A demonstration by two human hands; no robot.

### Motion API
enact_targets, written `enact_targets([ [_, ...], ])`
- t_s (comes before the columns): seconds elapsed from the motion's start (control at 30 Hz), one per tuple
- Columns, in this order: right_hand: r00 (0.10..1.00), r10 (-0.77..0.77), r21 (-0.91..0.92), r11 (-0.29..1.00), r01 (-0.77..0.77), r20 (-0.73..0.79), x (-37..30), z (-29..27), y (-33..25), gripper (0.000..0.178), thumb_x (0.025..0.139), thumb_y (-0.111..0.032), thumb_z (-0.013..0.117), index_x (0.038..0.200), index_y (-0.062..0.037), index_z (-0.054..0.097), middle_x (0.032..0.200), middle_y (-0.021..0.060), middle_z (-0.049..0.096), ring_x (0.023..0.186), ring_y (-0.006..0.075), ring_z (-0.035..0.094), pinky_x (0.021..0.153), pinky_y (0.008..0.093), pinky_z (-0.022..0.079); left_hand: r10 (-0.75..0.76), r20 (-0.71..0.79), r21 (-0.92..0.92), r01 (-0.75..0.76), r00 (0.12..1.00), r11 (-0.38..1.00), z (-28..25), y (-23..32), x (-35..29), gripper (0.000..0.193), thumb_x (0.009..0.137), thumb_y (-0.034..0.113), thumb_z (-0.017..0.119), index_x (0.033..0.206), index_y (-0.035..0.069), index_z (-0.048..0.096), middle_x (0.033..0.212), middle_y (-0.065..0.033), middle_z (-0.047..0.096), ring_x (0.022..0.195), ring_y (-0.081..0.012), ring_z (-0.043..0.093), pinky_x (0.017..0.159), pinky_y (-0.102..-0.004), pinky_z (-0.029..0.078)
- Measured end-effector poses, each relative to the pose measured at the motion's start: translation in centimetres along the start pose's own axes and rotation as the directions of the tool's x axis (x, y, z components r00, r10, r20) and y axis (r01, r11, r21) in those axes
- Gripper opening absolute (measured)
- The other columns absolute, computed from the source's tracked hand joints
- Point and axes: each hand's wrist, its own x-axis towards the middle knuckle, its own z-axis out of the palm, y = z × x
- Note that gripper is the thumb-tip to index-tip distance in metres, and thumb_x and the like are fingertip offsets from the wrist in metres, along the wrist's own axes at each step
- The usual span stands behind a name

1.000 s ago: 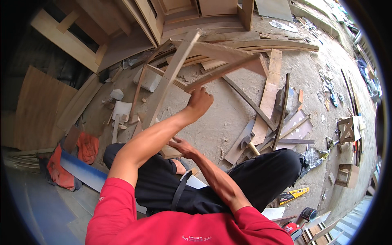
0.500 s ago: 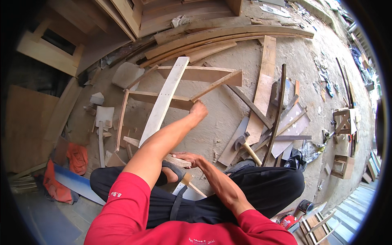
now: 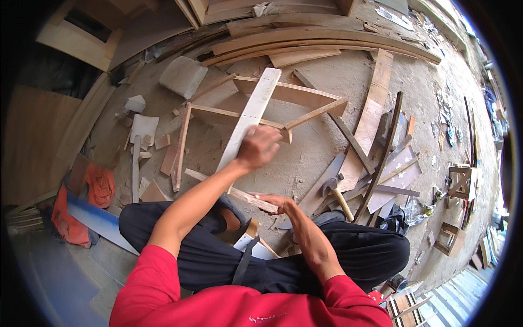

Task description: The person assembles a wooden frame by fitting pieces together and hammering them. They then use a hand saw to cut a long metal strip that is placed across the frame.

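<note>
A wooden frame [image 3: 215, 113] of thin boards lies in front of me, crossed by a pale plank [image 3: 251, 113] with small dark holes. My left hand [image 3: 260, 146] is over the plank's near part, slightly blurred, fingers loosely spread and holding nothing. Close by, to its right, is the frame's near right corner. My right hand [image 3: 277, 203], nearer my lap, is closed on a short rough wood piece [image 3: 251, 200], which reaches left beside the plank's near end. My left forearm and knee border that spot.
A hammer [image 3: 339, 197] rests head up among loose boards at the right, near a long dark strip [image 3: 385, 152]. Bent planks [image 3: 321, 44] lie behind the frame. Orange cloth [image 3: 98, 185] and a blue-edged saw-like sheet [image 3: 101, 222] are at the left.
My left hand has come off the frame's near right corner and moved left over the pale plank, its fingers loosening. My right hand keeps the wood piece. The whole view has shifted slightly.
</note>
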Motion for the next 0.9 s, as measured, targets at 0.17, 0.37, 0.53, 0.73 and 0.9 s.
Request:
enact_targets([
  [0.17, 0.953, 0.126, -0.007, 0.991, -0.133, -0.276, 0.7, -1.3, 0.7, 0.042, 0.082, -0.057, 0.067, 0.097, -0.0179, 0.067, 0.063, -0.0075, 0.047, 0.048, 0.0053, 0.037, 0.04, 0.0214, 0.028, -0.785, -0.269, -0.036, 0.809, 0.557, 0.587, -1.0, -7.0, -11.2, 0.064, 0.08, 0.053, 0.067, 0.114, 0.0, 0.061, 0.107, -0.0173, 0.064, 0.109, -0.038, 0.057, 0.098, -0.0443, 0.04],
  [0.37, 0.802, 0.06, -0.087, 0.987, -0.139, -0.594, -1.0, -1.8, 1.4, 0.045, 0.08, -0.056, 0.071, 0.066, -0.0138, 0.061, 0.059, -0.0025, 0.05, 0.047, 0.0085, 0.041, 0.041, 0.0245, 0.029, -0.876, 0.333, -0.378, 0.901, 0.348, 0.214, 1.6, -4.3, -11.5, 0.072, 0.08, 0.066, 0.061, 0.097, -0.004, 0.068, 0.087, -0.0139, 0.067, 0.086, -0.0186, 0.061, 0.078, -0.0334, 0.048],
  [0.53, 0.726, 0.038, 0.01, 0.999, -0.043, -0.687, -1.3, -1.4, 1.4, 0.045, 0.091, -0.049, 0.058, 0.08, -0.006, 0.065, 0.074, 0.0086, 0.065, 0.06, 0.0187, 0.064, 0.045, 0.0269, 0.045, -0.93, 0.244, -0.152, 0.958, 0.274, 0.243, 1.5, -4.3, -10.8, 0.081, 0.079, 0.074, 0.054, 0.08, -0.006, 0.07, 0.069, -0.013, 0.065, 0.071, -0.0219, 0.063, 0.067, -0.0397, 0.048],
  [0.73, 0.748, -0.044, -0.213, 0.968, -0.132, -0.663, -2.5, -0.4, -0.2, 0.057, 0.092, -0.055, 0.051, 0.101, -0.0005, 0.065, 0.081, 0.014, 0.067, 0.066, 0.0217, 0.068, 0.054, 0.0345, 0.054, -0.967, 0.193, -0.057, 0.986, 0.167, 0.159, 0.0, -3.7, -11.4, 0.086, 0.076, 0.077, 0.053, 0.084, -0.007, 0.07, 0.078, -0.0234, 0.068, 0.08, -0.0346, 0.068, 0.072, -0.0431, 0.05],
  [0.9, 0.668, -0.106, -0.102, 0.994, 0.046, -0.737, -1.1, -0.2, 0.6, 0.064, 0.092, -0.056, 0.049, 0.094, 0.0051, 0.067, 0.066, 0.0142, 0.065, 0.052, 0.0245, 0.066, 0.046, 0.0335, 0.05, -0.969, 0.212, -0.013, 0.992, 0.127, 0.127, -1.8, -3.1, -11.6, 0.086, 0.077, 0.077, 0.051, 0.083, -0.007, 0.069, 0.08, -0.0243, 0.068, 0.081, -0.0367, 0.068, 0.072, -0.0444, 0.05],
])
